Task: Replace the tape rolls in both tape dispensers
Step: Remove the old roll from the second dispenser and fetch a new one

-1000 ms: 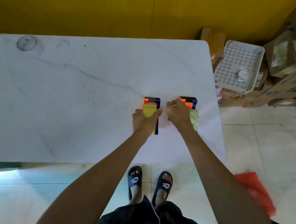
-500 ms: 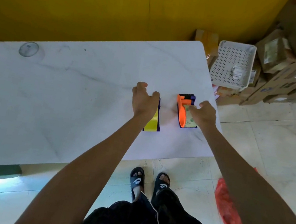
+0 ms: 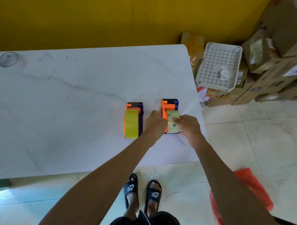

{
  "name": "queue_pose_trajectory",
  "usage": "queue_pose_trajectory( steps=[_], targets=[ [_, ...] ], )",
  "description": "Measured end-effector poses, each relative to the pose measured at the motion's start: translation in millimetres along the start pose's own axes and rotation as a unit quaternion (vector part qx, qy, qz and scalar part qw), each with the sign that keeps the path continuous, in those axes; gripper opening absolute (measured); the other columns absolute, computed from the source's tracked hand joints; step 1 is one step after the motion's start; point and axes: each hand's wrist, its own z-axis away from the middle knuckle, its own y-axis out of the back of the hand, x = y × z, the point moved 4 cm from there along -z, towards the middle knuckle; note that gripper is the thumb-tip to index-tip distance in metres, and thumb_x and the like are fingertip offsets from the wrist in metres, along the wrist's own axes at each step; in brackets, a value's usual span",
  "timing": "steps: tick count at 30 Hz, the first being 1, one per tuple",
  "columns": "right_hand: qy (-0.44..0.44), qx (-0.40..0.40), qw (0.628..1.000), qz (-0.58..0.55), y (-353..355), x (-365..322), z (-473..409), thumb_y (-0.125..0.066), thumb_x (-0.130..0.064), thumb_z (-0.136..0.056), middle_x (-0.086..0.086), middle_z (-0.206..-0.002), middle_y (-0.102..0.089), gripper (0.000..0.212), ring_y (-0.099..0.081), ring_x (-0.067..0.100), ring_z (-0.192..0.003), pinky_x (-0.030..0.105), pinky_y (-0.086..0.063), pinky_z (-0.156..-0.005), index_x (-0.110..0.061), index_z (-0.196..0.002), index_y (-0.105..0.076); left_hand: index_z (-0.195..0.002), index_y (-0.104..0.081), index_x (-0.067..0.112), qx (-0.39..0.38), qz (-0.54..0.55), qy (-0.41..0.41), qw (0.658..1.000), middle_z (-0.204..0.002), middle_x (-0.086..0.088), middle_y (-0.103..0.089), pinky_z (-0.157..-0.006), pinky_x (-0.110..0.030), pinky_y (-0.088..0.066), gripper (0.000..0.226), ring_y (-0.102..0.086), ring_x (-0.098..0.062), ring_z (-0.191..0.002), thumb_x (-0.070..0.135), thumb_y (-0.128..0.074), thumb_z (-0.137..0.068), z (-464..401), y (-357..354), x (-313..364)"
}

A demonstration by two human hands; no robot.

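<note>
Gripping right dispenser [image 3: 169, 107] near table's [image 3: 68, 100] right edge: left hand [image 3: 155, 122] curled on its side | right hand [image 3: 188, 125] fingers pinching green-dotted roll [image 3: 171, 121] | yellow-roll dispenser [image 3: 132, 121] just beside, untouched

Two tape dispensers stood side by side, apart, near the right end of the white table [image 3: 65, 119]. The left dispenser [image 3: 133, 120], orange and purple, carried a yellow tape roll [image 3: 131, 123] and stood free. The right dispenser [image 3: 169, 107], also orange and purple, carried a pale roll with green dots [image 3: 171, 119], seated between its side walls.
</note>
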Motion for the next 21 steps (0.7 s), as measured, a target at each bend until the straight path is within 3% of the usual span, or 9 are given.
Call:
queue_pose_trajectory(
  steps=[3,8,10,13,17,21],
  targets=[
    [0.026,-0.028,0.999,0.007,3,-4,-3,-0.068,-0.026,-0.081,0.021,-0.086,-0.069,0.026,-0.064,0.034,-0.081,0.041,-0.052,-0.075,0.001,-0.08,-0.068,-0.111,-0.044,0.019,-0.034,0.029,0.047,0.998,-0.099,-0.004,-0.049,-0.059,-0.025,-0.035,0.023,-0.046,-0.016,-0.077,0.008,-0.042,-0.09,-3,-17,-11],
    [0.023,-0.058,0.997,-0.033,11,-12,-7,-0.068,-0.021,-0.083,0.011,-0.071,-0.06,0.025,-0.065,0.028,-0.077,0.047,-0.056,-0.079,-0.011,-0.063,-0.055,-0.091,-0.045,0.02,0.0,0.048,0.054,0.997,-0.078,0.003,-0.047,-0.059,-0.024,-0.035,0.016,-0.042,-0.01,-0.065,0.005,-0.041,-0.089,-7,-17,-1],
    [0.006,-0.067,0.995,-0.079,16,-20,-4,-0.067,-0.019,-0.087,0.009,-0.075,-0.061,0.024,-0.069,0.024,-0.08,0.041,-0.061,-0.07,-0.008,-0.069,-0.054,-0.088,-0.051,0.019,0.013,0.045,0.048,0.998,-0.076,0.001,-0.048,-0.061,-0.028,-0.036,0.018,-0.042,-0.014,-0.064,0.005,-0.04,-0.086,-9,-14,9],
    [-0.016,-0.094,0.988,-0.124,20,-29,-2,-0.068,-0.018,-0.088,0.009,-0.082,-0.067,0.019,-0.069,0.019,-0.079,0.029,-0.058,-0.056,-0.003,-0.085,-0.056,-0.107,-0.061,0.007,0.019,0.04,0.036,0.998,-0.073,-0.003,-0.052,-0.057,-0.027,-0.038,0.034,-0.045,-0.018,-0.062,0.008,-0.04,-0.081,-16,-10,23],
    [-0.011,-0.097,0.987,-0.126,26,-42,-4,-0.067,-0.016,-0.089,0.011,-0.089,-0.068,0.019,-0.068,0.017,-0.081,0.024,-0.055,-0.05,0.0,-0.093,-0.058,-0.086,-0.057,0.012,0.026,0.03,0.034,0.999,-0.074,-0.008,-0.054,-0.053,-0.026,-0.036,0.017,-0.044,-0.019,-0.057,0.011,-0.042,-0.08,-22,-6,36],
    [-0.005,-0.112,0.988,-0.108,27,-50,-4,-0.064,-0.016,-0.092,0.011,-0.093,-0.069,0.018,-0.068,0.015,-0.08,0.024,-0.056,-0.053,0.001,-0.097,-0.059,-0.077,-0.055,0.011,0.035,0.046,0.035,0.998,-0.067,-0.005,-0.049,-0.054,-0.027,-0.032,0.019,-0.041,-0.019,-0.056,0.008,-0.039,-0.086,-23,-4,38]
  ],
)
